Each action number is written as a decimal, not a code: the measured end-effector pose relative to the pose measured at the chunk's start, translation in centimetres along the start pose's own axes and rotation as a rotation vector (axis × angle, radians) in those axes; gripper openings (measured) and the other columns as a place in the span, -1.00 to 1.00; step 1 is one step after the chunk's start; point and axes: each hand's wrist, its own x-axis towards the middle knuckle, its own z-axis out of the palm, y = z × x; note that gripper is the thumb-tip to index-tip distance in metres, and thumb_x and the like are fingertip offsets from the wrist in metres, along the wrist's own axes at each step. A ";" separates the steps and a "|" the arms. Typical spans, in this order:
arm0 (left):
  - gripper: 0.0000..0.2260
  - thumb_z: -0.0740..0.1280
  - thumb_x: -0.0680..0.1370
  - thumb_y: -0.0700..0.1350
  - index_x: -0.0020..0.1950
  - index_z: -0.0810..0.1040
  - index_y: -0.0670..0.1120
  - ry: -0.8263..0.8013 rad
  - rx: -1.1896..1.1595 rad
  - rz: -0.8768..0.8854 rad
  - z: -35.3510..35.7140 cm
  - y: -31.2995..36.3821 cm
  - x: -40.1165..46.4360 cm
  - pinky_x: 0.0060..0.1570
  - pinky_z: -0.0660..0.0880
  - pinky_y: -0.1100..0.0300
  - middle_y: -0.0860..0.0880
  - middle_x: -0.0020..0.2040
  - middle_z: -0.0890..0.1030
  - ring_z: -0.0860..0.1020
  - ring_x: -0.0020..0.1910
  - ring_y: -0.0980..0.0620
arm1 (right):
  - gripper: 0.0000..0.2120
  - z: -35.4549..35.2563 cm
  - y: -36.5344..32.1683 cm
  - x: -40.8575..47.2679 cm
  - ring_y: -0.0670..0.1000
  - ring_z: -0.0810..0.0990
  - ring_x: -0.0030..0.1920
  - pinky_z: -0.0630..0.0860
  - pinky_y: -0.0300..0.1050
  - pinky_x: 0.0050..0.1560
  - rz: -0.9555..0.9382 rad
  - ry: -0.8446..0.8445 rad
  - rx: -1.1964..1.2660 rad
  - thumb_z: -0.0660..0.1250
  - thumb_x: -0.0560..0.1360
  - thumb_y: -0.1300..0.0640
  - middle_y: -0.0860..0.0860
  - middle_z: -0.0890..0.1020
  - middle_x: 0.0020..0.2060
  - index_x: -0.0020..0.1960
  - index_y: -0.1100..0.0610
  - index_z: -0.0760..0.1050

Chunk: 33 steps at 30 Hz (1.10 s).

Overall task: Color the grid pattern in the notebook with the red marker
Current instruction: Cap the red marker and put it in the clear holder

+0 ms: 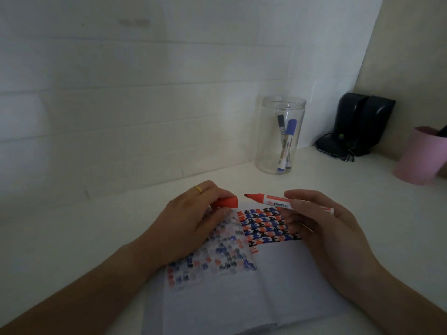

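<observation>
We have the red marker [285,201] uncapped and held in our right hand [321,228], fingers closed around the rear of its barrel, just above the far edge of the notebook [242,286]. Its long axis runs nearly level, left to right, with the red tip pointing left toward our left hand [191,223] and not down at the paper. That left hand is curled shut on the red cap [226,202], whose open end faces the tip across a small gap; its heel rests on the notebook's left page.

The grid pattern [266,226] sits on the right page, directly under the marker and just nearer to us, already filled with red, blue and black cells along its upper rows; the lower page is blank. By our judgement, the next move turns on swinging the tip down and toward us, since the right hand is already over the pattern.

Farther off on the surface [96,238] stand a clear jar [266,146] holding two markers, dark speakers [358,124] and a pink cup [418,158].
</observation>
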 end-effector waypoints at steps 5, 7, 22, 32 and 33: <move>-0.77 0.25 0.67 0.03 0.30 0.54 0.05 0.000 -0.001 0.007 -0.2 0.2 0.0 0.02 0.41 0.41 0.15 0.10 0.57 0.53 0.02 0.19 | -0.74 0.1 0.2 0.1 0.00 0.67 -0.25 0.63 -0.27 -0.24 -0.008 -0.028 -0.035 0.48 0.30 0.10 0.14 0.72 -0.30 -0.06 0.19 0.74; -0.76 0.24 0.67 0.03 0.30 0.54 0.03 0.005 0.005 0.010 -0.3 0.4 0.0 0.02 0.41 0.38 0.13 0.10 0.58 0.53 0.01 0.17 | -0.74 0.1 0.3 0.1 -0.01 0.68 -0.25 0.63 -0.26 -0.23 -0.016 -0.044 -0.053 0.48 0.30 0.09 0.13 0.73 -0.31 -0.06 0.18 0.75; -0.73 0.23 0.67 0.03 0.30 0.57 -0.02 0.040 -0.020 0.131 -1.5 1.4 0.0 0.04 0.44 0.40 0.11 0.06 0.61 0.56 0.01 0.17 | -0.64 0.5 -0.2 -0.7 0.37 0.69 0.10 0.58 0.28 0.17 -0.036 -0.115 -0.138 0.58 0.30 0.00 0.21 0.77 -0.02 0.03 0.15 0.75; -0.67 0.18 0.68 0.04 0.24 0.61 -0.13 -0.013 0.012 0.197 -2.3 3.1 -0.2 -0.02 0.37 0.43 0.02 -0.02 0.61 0.53 -0.11 0.12 | -0.70 0.6 -0.4 -0.8 0.17 0.73 -0.21 0.68 -0.07 -0.12 -0.079 -0.171 -0.133 0.51 0.35 0.08 0.23 0.77 -0.18 0.00 0.23 0.75; -0.67 0.18 0.67 0.03 0.24 0.61 -0.14 -0.009 0.023 0.206 -2.3 3.3 -0.3 -0.04 0.39 0.40 -0.02 -0.03 0.63 0.54 -0.12 0.09 | -0.70 0.5 -0.4 -0.8 0.13 0.71 -0.25 0.66 -0.12 -0.18 -0.076 -0.184 -0.116 0.49 0.37 0.09 0.25 0.76 -0.22 0.01 0.27 0.74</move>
